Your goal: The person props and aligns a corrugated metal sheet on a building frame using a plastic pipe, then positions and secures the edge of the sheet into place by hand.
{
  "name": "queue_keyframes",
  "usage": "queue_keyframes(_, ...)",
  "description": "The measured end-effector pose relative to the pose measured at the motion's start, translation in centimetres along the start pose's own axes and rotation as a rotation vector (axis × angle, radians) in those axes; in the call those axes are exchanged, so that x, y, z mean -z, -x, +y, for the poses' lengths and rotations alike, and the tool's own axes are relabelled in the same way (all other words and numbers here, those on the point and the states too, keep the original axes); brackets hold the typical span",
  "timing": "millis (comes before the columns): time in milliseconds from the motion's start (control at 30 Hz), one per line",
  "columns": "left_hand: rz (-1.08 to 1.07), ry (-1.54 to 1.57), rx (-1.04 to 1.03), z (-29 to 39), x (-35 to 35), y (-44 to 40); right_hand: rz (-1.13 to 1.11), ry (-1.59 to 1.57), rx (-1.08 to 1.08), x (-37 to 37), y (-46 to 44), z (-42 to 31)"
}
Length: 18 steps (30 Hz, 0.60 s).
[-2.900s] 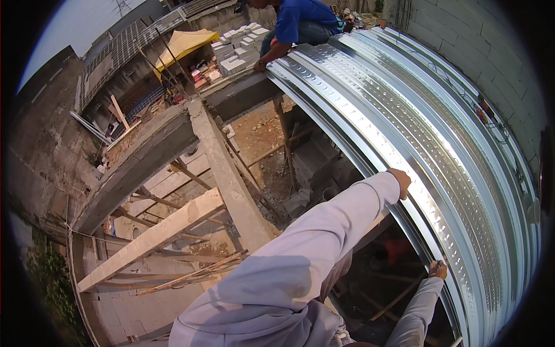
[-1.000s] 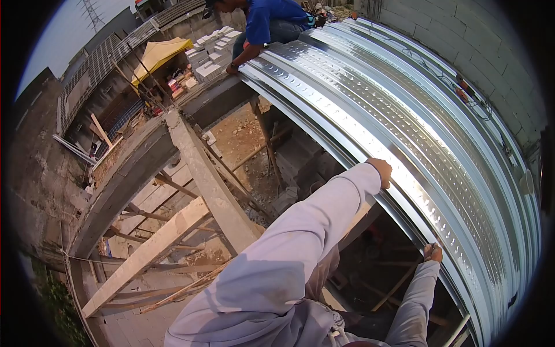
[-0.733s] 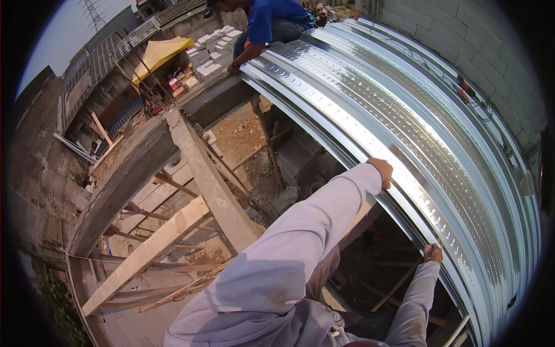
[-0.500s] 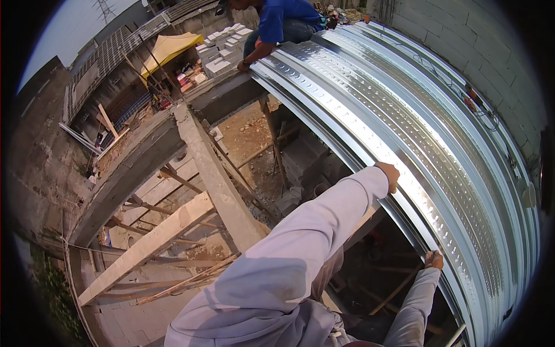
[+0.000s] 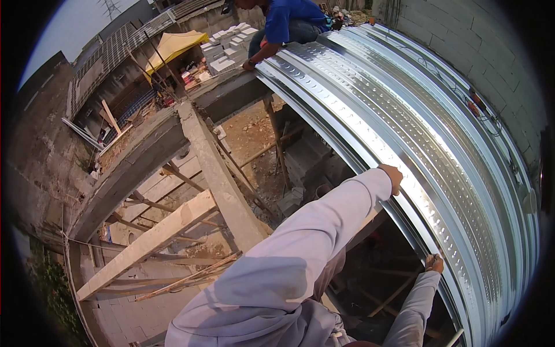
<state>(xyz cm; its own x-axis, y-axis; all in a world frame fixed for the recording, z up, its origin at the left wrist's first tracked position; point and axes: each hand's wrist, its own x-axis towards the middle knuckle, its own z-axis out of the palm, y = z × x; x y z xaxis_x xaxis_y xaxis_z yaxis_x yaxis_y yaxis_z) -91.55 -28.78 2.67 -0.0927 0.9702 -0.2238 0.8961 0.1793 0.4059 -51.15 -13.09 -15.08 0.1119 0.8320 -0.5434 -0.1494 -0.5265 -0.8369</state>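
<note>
Shiny galvanized metal decking sheets (image 5: 370, 110), ribbed and dimpled, lie side by side across the right of the view. My left hand (image 5: 391, 178) grips the near edge of the closest sheet, its fingers curled over the rib. Farther down that same edge, my right hand (image 5: 433, 264) is closed on the sheet too. Part of the fingers of both hands is hidden. At the far end, a co-worker in a blue shirt (image 5: 284, 20) crouches with one hand (image 5: 248, 65) at the sheet's corner.
Open drops lie left of the sheets, between concrete beams (image 5: 222, 179) and a wide pale beam (image 5: 147, 246). A block wall (image 5: 451, 40) borders the right side. Cable and a tool (image 5: 477, 104) rest on the far sheets. Stacked blocks (image 5: 228, 49) and a yellow canopy (image 5: 173, 51) stand beyond.
The view has shifted slightly, so the surroundings sit a little farther right. Both hands keep their hold on the sheet's edge, and the co-worker's hand stays at the far corner.
</note>
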Motion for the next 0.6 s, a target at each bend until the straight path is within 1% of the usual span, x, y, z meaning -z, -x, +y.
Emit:
queue_keyframes(167,0.011,-0.016,0.012,0.1,-0.1,0.0,0.022,0.022,0.010,-0.2,0.4,-0.1)
queue_keyframes(267,0.018,-0.017,0.008,0.1,-0.1,0.0,-0.044,0.009,0.009,0.2,-0.2,0.0)
queue_keyframes(300,0.018,-0.018,0.007,0.1,-0.1,0.0,0.025,-0.021,0.014,-0.1,-0.3,0.1)
queue_keyframes(400,0.018,-0.020,0.003,0.0,-0.1,0.0,-0.305,-0.039,-0.018,1.7,-1.5,0.1)
queue_keyframes(500,0.040,-0.020,-0.001,0.0,-0.2,0.1,-0.024,-0.056,0.017,0.4,-1.0,0.3)
queue_keyframes(600,0.052,-0.025,0.001,0.0,-0.4,0.0,-0.105,-0.007,0.007,1.0,-1.1,0.1)
